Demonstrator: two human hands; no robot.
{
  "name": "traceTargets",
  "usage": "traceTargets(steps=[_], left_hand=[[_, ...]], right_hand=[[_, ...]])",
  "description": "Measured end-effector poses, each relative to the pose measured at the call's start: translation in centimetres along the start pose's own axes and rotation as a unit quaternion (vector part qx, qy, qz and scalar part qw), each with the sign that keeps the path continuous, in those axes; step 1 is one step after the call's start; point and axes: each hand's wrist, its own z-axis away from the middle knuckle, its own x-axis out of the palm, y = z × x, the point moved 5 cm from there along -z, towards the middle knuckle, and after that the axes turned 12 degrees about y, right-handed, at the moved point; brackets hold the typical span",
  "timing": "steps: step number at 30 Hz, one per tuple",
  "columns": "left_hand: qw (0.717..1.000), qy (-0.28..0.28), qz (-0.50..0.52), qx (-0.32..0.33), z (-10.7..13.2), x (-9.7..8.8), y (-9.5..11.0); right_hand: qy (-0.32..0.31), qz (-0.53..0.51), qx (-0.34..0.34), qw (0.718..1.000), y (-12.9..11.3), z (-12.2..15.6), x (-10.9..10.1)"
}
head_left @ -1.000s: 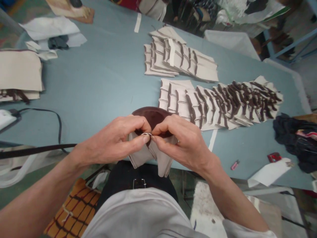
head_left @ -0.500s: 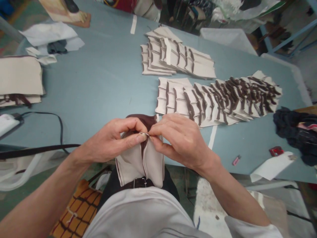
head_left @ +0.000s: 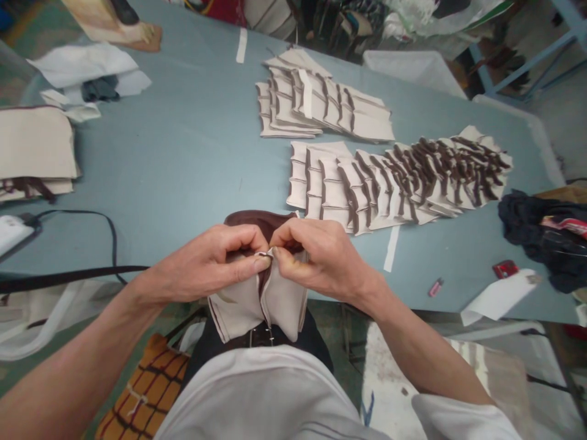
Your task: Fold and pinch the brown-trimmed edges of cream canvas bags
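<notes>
Well, from my remote seat both grips look like narrow pinches: the left hand [head_left: 206, 263] and the right hand [head_left: 323, 260] meet on the folded top of a cream fabric panel [head_left: 250, 308], held over the lap just off the worktop [head_left: 160, 159]. Between the fingertips [head_left: 268, 263] sits a small metal pin, I think [head_left: 263, 253] (it's tiny at this range). If a pinch loosens, the folds could slide apart, or a sharp end could catch a finger. The knuckles hide most of the brown cloth [head_left: 257, 218], so I can't tell how it joins the panel.
</notes>
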Motion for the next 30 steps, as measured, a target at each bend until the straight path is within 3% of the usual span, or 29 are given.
traceTargets(steps=[4,10,15,19,23,26,30], left_hand=[[0.999,0.036,-0.015,0.008,0.1,0.0,0.1],[0.987,0.129,-0.082,0.044,0.2,-0.8,0.9],[0.983,0.153,-0.078,0.059,0.2,-1.8,1.2],[0.983,0.149,-0.086,0.071,0.4,-2.3,1.1],[0.976,0.16,-0.114,0.095,0.7,-3.0,1.5],[0.968,0.163,-0.137,0.136,0.9,-3.4,2.1],[0.953,0.151,-0.169,0.2,1.3,-3.3,2.8]], right_hand=[[-0.025,-0.038,0.056,0.997,-0.1,-0.2,0.3],[-0.037,-0.008,0.07,0.997,-0.5,-1.0,0.3],[-0.066,-0.003,0.124,0.99,-0.4,-1.5,0.7],[-0.086,0.078,0.076,0.99,-0.6,-2.0,1.5],[-0.064,0.098,0.025,0.993,-0.7,-2.7,1.7],[-0.049,0.04,0.031,0.998,-0.6,-3.3,1.6],[-0.08,-0.119,0.094,0.985,-0.3,-3.8,1.2]])
